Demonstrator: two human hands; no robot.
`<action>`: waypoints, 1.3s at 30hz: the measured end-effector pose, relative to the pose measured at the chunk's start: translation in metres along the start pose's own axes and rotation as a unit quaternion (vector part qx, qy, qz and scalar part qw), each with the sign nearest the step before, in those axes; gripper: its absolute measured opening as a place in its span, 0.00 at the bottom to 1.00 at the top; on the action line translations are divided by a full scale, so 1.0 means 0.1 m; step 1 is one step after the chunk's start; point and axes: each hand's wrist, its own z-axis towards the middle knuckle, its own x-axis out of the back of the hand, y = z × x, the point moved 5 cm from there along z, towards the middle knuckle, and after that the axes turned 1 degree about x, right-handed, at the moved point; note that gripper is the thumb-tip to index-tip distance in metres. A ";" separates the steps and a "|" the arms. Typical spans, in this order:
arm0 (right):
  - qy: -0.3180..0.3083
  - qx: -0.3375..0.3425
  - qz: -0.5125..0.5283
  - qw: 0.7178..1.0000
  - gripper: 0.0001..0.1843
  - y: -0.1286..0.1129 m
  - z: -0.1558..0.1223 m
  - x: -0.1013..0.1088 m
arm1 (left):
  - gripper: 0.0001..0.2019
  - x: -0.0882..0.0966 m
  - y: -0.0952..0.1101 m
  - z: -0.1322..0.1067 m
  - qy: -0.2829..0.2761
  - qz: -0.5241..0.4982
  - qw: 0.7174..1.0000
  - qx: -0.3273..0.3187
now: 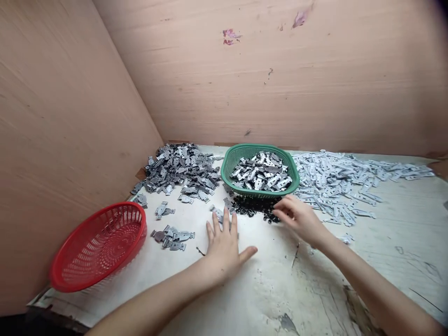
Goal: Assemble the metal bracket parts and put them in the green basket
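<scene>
My left hand [226, 245] lies flat on the white table [273, 289], fingers stretched out, fingertips beside a few loose grey metal parts [219, 212]. My right hand [297, 217] reaches into a small heap of black pieces [254, 207] in front of a green basket [231, 161]; its fingers are curled together at the heap's right end, and what they pinch is hidden. The green basket holds several mixed silver and dark metal parts [261, 172].
A red basket [100, 245] sits tilted at the table's left edge. A pile of dark grey metal plates [178, 170] lies at the back left, a spread of lighter silver strips [343, 179] at the back right. Wooden boards wall the left and back.
</scene>
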 end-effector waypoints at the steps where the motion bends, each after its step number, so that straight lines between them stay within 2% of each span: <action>1: -0.013 0.037 -0.039 0.998 0.11 0.01 -0.03 -0.06 | 0.49 0.05 0.00 -0.06 0.016 0.005 1.000 -0.013; 3: -0.022 0.086 -0.120 0.989 0.13 0.09 -0.11 -0.13 | 0.47 0.16 -0.23 -0.14 0.046 0.024 0.998 0.038; 5: -0.021 0.089 -0.179 0.980 0.16 0.22 -0.21 -0.14 | 0.46 0.26 -0.63 -0.23 0.084 0.045 0.983 0.157; 7: -0.024 0.081 -0.201 0.976 0.17 0.32 -0.28 -0.12 | 0.43 0.22 -0.96 -0.33 0.088 0.047 0.965 0.241; 8: -0.024 0.080 -0.203 0.976 0.17 0.35 -0.30 -0.11 | 0.42 0.14 -1.04 -0.37 0.074 0.039 0.964 0.251; 9: -0.024 0.081 -0.202 0.976 0.17 0.36 -0.31 -0.11 | 0.43 0.05 -1.03 -0.41 0.070 0.033 0.970 0.229; 11: -0.014 0.085 -0.199 0.976 0.16 0.33 -0.30 -0.11 | 0.44 -0.15 -0.85 -0.49 0.067 0.012 0.986 0.149; 14: 0.009 0.086 -0.200 0.976 0.15 0.23 -0.28 -0.13 | 0.39 -0.32 -0.37 -0.59 0.067 -0.010 0.997 0.040; 16: 0.017 0.090 -0.201 0.975 0.15 0.16 -0.28 -0.13 | 0.36 -0.28 -0.11 -0.57 0.094 0.004 0.995 0.016; 18: 0.021 0.098 -0.201 0.974 0.14 0.10 -0.30 -0.13 | 0.32 -0.16 0.09 -0.49 0.115 0.027 0.993 -0.017; 21: 0.022 0.113 -0.206 0.972 0.12 0.02 -0.32 -0.12 | 0.23 0.03 0.31 -0.29 0.139 0.052 0.984 -0.094; 23: 0.018 0.125 -0.212 0.969 0.10 -0.03 -0.31 -0.15 | 0.17 0.08 0.43 -0.14 0.127 0.065 0.979 -0.147; 25: 0.010 0.145 -0.221 0.964 0.08 -0.10 -0.27 -0.22 | 0.12 0.07 0.49 -0.01 0.101 0.090 0.976 -0.169; 29: -0.016 0.192 -0.253 0.948 0.09 -0.20 -0.17 -0.44 | 0.11 0.06 0.51 0.14 0.041 0.096 0.982 -0.160; 32: -0.028 0.206 -0.269 0.940 0.12 -0.21 -0.12 -0.53 | 0.11 0.12 0.44 0.15 0.034 0.070 0.986 -0.145; 36: -0.029 0.187 -0.268 0.944 0.11 -0.16 -0.13 -0.49 | 0.13 0.14 0.33 0.14 0.031 0.026 0.986 -0.162; 39: -0.031 0.164 -0.257 0.952 0.09 -0.14 -0.18 -0.42 | 0.10 0.10 0.27 0.16 0.033 -0.057 0.982 -0.176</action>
